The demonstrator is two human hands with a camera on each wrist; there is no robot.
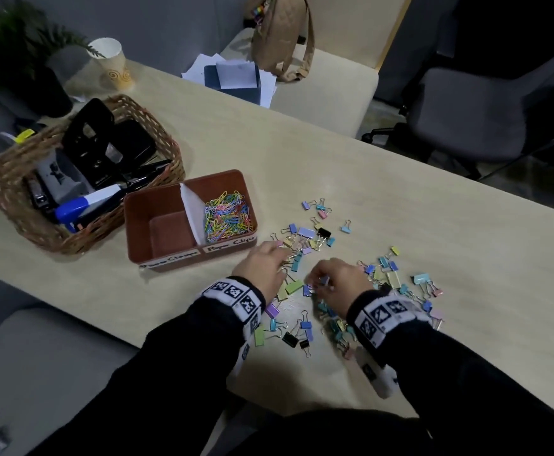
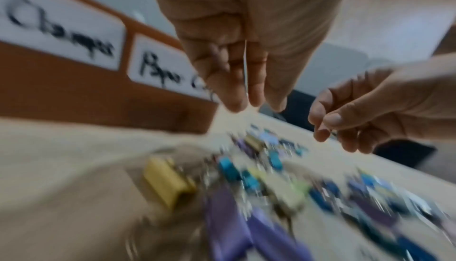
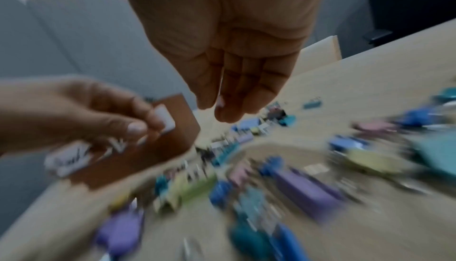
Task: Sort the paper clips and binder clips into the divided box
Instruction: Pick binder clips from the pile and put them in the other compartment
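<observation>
Here, in the head view, a pale wooden table (image 1: 302,153) fills the centre of the frame. A brown divided box (image 1: 190,248) stands left of centre, its front wall bearing two white handwritten labels (image 1: 200,251). Its right compartment holds a heap of coloured paper clips (image 1: 228,217); its left compartment shows only its brown floor. A white divider (image 1: 191,209) separates the two.

Coloured binder clips (image 1: 321,235) lie scattered on the table to the right of and below the box, across the lower centre of the frame.

The left hand (image 1: 264,268) sits just below the box's right corner, over the near edge of the scatter. In the left wrist view its fingers (image 2: 234,81) point downward, straight and close together, above the clips; the blur hides whether they touch any.

The right hand (image 1: 341,281) is just right of the left, over the middle of the scatter. In the left wrist view its fingertips (image 2: 330,120) are curled, thumb against forefinger; whether they pinch a clip cannot be told.

At the left of the frame a wicker basket (image 1: 12,192) holds a black hole punch (image 1: 88,139) and a blue and white stapler (image 1: 85,202). A paper cup (image 1: 111,65) stands at upper left, and papers (image 1: 233,77) lie at top centre.
</observation>
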